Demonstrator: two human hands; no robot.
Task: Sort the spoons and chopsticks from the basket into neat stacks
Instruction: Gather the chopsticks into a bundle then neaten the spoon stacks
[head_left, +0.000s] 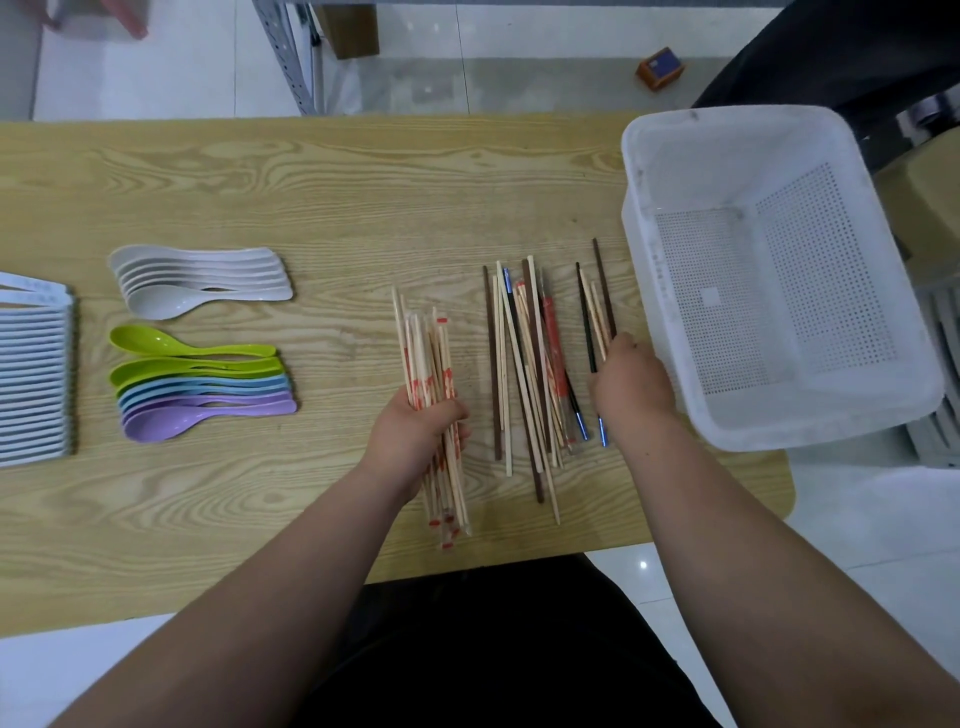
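My left hand grips a bundle of wrapped bamboo chopsticks with red print, held over the wooden table. My right hand holds a few chopsticks, dark and pale ones, next to the white perforated basket, which looks empty. Between my hands a loose pile of mixed chopsticks lies on the table. On the left sit a stack of white spoons and a stack of green, blue and purple spoons.
A row of pale blue-white spoons lies at the table's far left edge. The basket overhangs the table's right edge. Beyond the table are a tiled floor, a metal rack leg and a small orange box.
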